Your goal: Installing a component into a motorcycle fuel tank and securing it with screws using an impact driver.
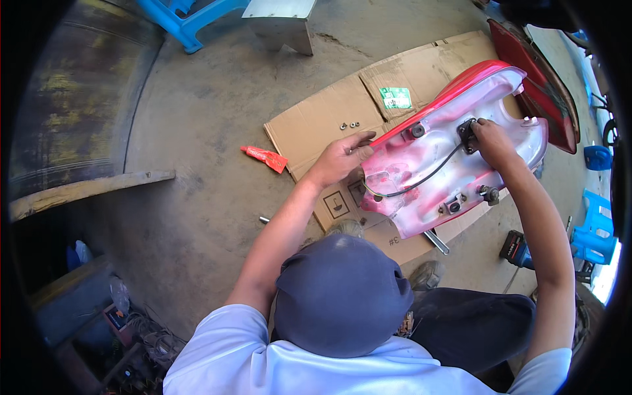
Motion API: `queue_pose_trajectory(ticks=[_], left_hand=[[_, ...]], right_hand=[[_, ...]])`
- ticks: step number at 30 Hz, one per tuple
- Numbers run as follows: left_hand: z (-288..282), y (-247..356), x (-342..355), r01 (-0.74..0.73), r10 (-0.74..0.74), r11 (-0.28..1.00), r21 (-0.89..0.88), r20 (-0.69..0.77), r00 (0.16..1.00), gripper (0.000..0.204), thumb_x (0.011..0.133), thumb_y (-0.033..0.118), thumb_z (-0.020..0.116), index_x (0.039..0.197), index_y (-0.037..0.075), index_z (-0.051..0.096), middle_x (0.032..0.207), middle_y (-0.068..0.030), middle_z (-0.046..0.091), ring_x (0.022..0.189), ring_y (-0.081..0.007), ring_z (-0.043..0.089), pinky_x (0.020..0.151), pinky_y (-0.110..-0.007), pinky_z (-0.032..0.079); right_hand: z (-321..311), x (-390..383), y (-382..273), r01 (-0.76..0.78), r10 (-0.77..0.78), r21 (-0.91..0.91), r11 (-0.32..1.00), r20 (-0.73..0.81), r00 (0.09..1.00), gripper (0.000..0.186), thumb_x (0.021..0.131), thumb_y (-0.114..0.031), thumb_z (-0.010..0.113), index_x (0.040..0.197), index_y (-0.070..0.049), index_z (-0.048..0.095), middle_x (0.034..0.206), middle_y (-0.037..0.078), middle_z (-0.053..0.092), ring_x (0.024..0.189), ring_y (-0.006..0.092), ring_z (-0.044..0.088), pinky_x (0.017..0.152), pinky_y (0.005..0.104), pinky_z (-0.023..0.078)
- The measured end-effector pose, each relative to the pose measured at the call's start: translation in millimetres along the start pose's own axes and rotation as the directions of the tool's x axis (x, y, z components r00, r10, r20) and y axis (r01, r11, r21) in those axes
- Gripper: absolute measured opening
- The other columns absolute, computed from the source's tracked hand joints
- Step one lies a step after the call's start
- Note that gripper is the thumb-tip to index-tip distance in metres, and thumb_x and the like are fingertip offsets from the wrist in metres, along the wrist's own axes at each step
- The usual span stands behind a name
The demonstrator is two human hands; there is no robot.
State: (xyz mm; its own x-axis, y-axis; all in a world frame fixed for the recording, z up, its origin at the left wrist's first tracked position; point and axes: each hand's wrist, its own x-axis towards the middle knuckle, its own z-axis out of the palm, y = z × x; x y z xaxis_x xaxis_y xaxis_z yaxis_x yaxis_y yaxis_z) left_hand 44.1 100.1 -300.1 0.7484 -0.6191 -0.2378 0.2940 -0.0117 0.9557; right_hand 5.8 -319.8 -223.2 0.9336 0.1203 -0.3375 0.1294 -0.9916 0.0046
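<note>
A red motorcycle fuel tank (pixel 431 164) lies with its pale, pink-stained underside up on flattened cardboard (pixel 316 125). At the tank's narrow left end, my left hand (pixel 342 157) grips the edge between thumb and fingers. My right hand (pixel 492 140) is closed, its fingertips pressed together at the rim of a black flanged fitting (pixel 467 136) on the underside. Anything small between those fingertips is hidden. From the fitting a thin dark cable (pixel 431 176) curves down to the tank's left end. A metal valve-like fitting (pixel 488 194) sticks out near the tank's lower right edge.
Several small nuts (pixel 350 126) and a green-white packet (pixel 395 98) lie on the cardboard. A red packet (pixel 264 158) is on the floor left of it. A metal tool (pixel 437 242) lies below the tank, a cordless power tool (pixel 517 250) to the right. Another red panel (pixel 536 85) stands behind.
</note>
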Motion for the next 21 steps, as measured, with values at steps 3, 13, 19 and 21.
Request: queue_pose_trajectory(ticks=[3, 13, 19, 21], left_hand=[[-33.1, -11.4, 6.1, 0.039, -0.002, 0.988, 0.146, -0.242, 0.97, 0.047, 0.102, 0.031, 0.073, 0.141, 0.005, 0.065, 0.119, -0.0101, 0.073, 0.102, -0.0218, 0.072, 0.088, -0.037, 0.058], [-39.6, -57.1, 54.3, -0.114, 0.338, 0.432, 0.895, -0.044, 0.94, 0.04, 0.091, 0.019, 0.078, 0.128, 0.009, 0.067, 0.113, -0.0156, 0.064, 0.099, -0.0399, 0.069, 0.083, -0.049, 0.058], [-32.7, -55.9, 77.9, -0.2, 0.334, 0.413, 0.888, 0.056, 0.941, 0.032, 0.092, 0.017, 0.076, 0.121, 0.008, 0.068, 0.108, -0.017, 0.064, 0.098, -0.0406, 0.069, 0.082, -0.05, 0.057], [-31.9, -58.2, 79.8, -0.205, 0.331, 0.379, 0.902, 0.074, 0.941, 0.018, 0.093, 0.013, 0.071, 0.111, 0.008, 0.069, 0.104, -0.0164, 0.065, 0.096, -0.0412, 0.069, 0.081, -0.052, 0.058]], right_hand=[[-4.4, 5.1, 0.4, -0.007, 0.008, -0.037, 0.999, 0.035, 0.999, 0.018, 0.084, -0.01, 0.077, 0.098, 0.0, 0.07, 0.106, 0.021, 0.07, 0.104, 0.0407, 0.069, 0.093, 0.0485, 0.056], [3.0, -2.3, -5.1, -0.068, 0.069, 0.067, 0.995, -0.016, 0.998, 0.026, 0.085, -0.014, 0.077, 0.105, 0.0, 0.068, 0.106, 0.022, 0.07, 0.102, 0.0422, 0.07, 0.092, 0.0505, 0.056], [-22.2, -21.6, -1.9, -0.099, 0.096, 0.095, 0.991, 0.028, 0.995, 0.037, 0.086, -0.021, 0.079, 0.114, 0.001, 0.068, 0.107, 0.021, 0.07, 0.106, 0.0416, 0.069, 0.094, 0.0507, 0.055], [-31.5, -23.7, -0.5, -0.069, 0.071, 0.104, 0.992, -0.008, 0.997, 0.041, 0.087, -0.022, 0.08, 0.118, 0.001, 0.068, 0.108, 0.02, 0.07, 0.107, 0.0411, 0.068, 0.095, 0.0503, 0.055]])
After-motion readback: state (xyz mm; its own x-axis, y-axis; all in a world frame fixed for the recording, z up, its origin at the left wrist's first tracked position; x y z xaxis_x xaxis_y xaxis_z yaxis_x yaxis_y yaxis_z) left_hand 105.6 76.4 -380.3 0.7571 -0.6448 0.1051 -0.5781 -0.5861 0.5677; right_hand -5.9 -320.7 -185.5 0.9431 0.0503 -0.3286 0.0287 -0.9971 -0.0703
